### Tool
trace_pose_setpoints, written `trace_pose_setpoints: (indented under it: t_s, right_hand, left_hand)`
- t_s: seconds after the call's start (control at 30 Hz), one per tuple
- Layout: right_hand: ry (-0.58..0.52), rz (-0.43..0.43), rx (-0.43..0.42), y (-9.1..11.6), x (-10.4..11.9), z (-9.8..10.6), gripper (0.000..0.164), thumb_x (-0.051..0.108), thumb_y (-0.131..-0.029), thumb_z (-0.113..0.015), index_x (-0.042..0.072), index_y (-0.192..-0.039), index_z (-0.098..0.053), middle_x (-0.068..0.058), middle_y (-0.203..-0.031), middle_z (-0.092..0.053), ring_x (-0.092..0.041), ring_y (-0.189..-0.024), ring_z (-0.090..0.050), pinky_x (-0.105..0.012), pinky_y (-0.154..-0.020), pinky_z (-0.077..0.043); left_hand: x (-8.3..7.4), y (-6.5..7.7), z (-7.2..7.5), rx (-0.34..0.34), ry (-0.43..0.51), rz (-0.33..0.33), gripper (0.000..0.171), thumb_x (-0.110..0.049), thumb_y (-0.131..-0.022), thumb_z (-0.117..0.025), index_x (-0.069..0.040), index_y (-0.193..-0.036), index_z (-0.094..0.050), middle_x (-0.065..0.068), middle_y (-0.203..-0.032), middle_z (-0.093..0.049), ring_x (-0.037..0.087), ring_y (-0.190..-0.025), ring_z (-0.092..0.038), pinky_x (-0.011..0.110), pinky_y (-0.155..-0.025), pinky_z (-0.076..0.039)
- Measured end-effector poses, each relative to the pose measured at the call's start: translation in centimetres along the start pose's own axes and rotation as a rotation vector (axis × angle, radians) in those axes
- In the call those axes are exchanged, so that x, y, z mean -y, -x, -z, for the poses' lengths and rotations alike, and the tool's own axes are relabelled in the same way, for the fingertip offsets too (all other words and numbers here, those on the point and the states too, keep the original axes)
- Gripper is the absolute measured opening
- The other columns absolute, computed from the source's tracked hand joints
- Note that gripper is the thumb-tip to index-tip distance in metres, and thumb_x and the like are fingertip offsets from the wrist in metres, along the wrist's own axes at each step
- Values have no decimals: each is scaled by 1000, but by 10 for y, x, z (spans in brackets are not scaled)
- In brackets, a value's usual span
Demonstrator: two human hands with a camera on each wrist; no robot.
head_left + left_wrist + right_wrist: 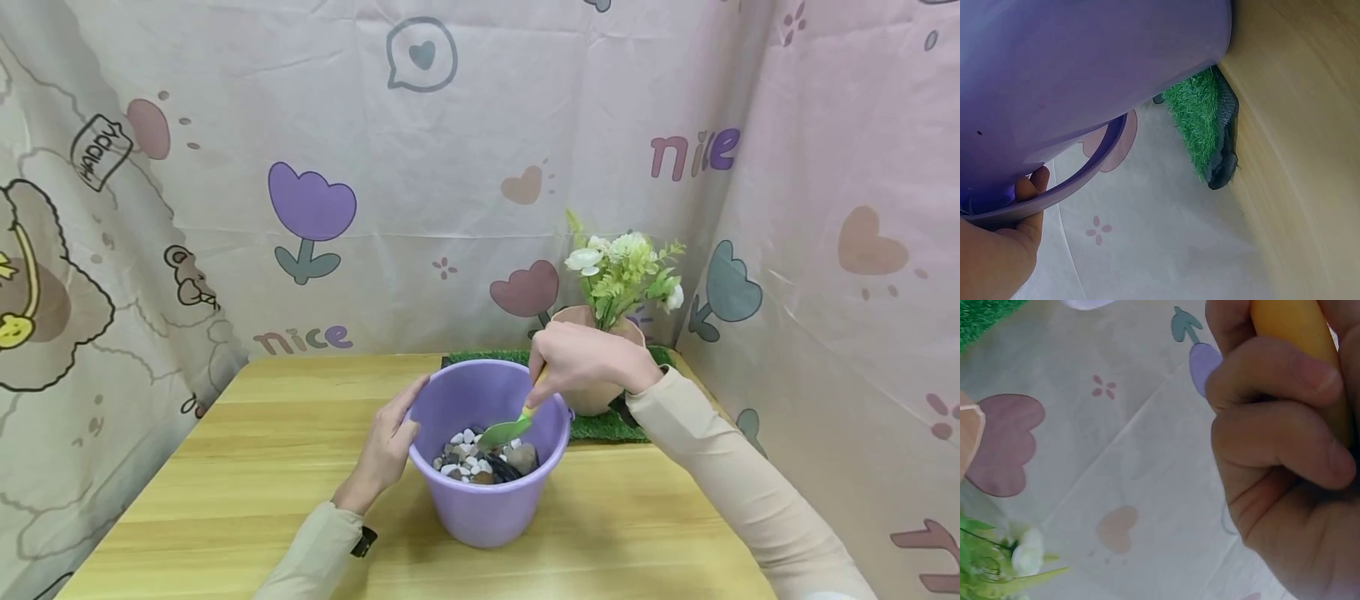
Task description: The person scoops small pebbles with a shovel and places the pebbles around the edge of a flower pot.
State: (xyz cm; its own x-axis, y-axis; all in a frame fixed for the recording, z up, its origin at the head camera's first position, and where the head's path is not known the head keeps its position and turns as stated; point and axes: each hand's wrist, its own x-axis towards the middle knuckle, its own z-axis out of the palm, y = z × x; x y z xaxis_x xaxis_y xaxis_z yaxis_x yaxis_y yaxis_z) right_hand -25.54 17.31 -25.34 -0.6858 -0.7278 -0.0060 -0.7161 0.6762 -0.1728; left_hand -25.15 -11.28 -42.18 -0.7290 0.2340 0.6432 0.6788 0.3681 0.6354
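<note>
A purple bucket (489,508) stands on the wooden table, with white, grey and dark stones (480,462) in its bottom. At its left rim my left hand (386,442) holds on; from the left wrist, its fingers (1032,219) curl at the bucket's purple handle (1094,164) by the rim. My right hand (581,357) is above the right side of the bucket and grips a small garden trowel by its yellow handle (1297,331). The trowel's green blade (504,432) slants down into the bucket, its tip over the stones.
Behind the right forearm, a pinkish-tan vase (592,400) holds white and green flowers (626,262). It stands on a green artificial grass mat (611,429) at the table's back right. Printed cloth (450,167) hangs behind and along both sides of the table (247,475).
</note>
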Motion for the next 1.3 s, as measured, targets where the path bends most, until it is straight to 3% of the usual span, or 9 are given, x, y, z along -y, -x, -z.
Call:
trace_pose_setpoints:
  t_s: [0.1, 0.2, 0.3, 0.5, 0.63, 0.87, 1.0, 1.23, 1.3]
  right_hand:
    - [49, -25, 10, -4, 6, 5, 23, 39, -73, -82, 32, -54, -72, 12, -57, -66, 2, -49, -45, -19, -49, -40]
    - [103, -40, 37, -8, 12, 9, 39, 39, -72, -82, 28, -43, -59, 15, -47, -49, -1, -47, -31, -19, -46, -30]
    - [148, -75, 81, -13, 15, 8, 45, 39, -72, -82, 26, -43, -50, 17, -48, -40, -2, -49, -30, -19, -47, -30]
    - [182, -205, 153, -17, 16, 1, 21, 42, -69, -84, 28, -64, -69, 14, -72, -64, -8, -68, -59, -24, -61, -50]
    - [191, -241, 155, -18, 17, -2, 21, 41, -68, -85, 26, -67, -69, 12, -75, -65, -10, -70, -60, -26, -62, -51]
    - [264, -217, 53, -22, 28, -6, 23, 32, -66, -84, 23, -64, -63, 8, -69, -61, -13, -64, -58, -29, -57, -51]
    - [285, -209, 35, -22, 28, -7, 24, 33, -68, -83, 22, -65, -62, 8, -70, -60, -13, -66, -57, -30, -59, -50]
    - [160, -182, 120, -19, 18, 0, 38, 38, -69, -83, 25, -50, -53, 14, -55, -46, -5, -54, -40, -21, -47, -35]
    - [147, -186, 159, -19, 18, 3, 36, 37, -68, -84, 25, -50, -55, 15, -54, -48, -5, -53, -41, -21, -47, -36]
  left_hand:
    - [0, -1, 1, 0, 7, 3, 65, 1, -79, -42, 1, -145, -45, 19, -144, -52, 37, -129, -53, 54, -107, -43]
    - [0, -1, 1, -5, 15, 8, 65, 1, -80, -43, 1, -145, -45, 19, -144, -52, 37, -128, -53, 54, -107, -43]
    - [-1, -1, 1, -4, 16, 13, 65, 1, -80, -43, 0, -145, -45, 19, -144, -52, 37, -129, -53, 53, -108, -43]
    - [0, 1, -1, -7, 12, 9, 65, 1, -79, -43, 0, -144, -46, 18, -143, -53, 36, -128, -54, 54, -107, -44]
    - [1, 1, -1, -5, 14, 5, 66, 1, -80, -43, -1, -145, -45, 18, -144, -53, 36, -128, -54, 55, -106, -44]
    - [-1, -1, -1, -12, 14, 7, 66, 0, -79, -43, -2, -145, -46, 17, -143, -53, 36, -128, -54, 54, -106, -45]
    - [0, 0, -1, -5, 7, 12, 65, 0, -80, -43, -2, -145, -45, 17, -144, -53, 36, -128, -54, 54, -106, -45]
    - [0, 1, -2, -6, 10, 9, 66, 0, -80, -44, -3, -146, -45, 16, -144, -53, 35, -128, -54, 54, -106, -44]
    - [0, 0, -1, -4, 14, 7, 66, 0, -80, -43, -1, -145, -45, 17, -144, -52, 35, -129, -54, 54, -107, -44]
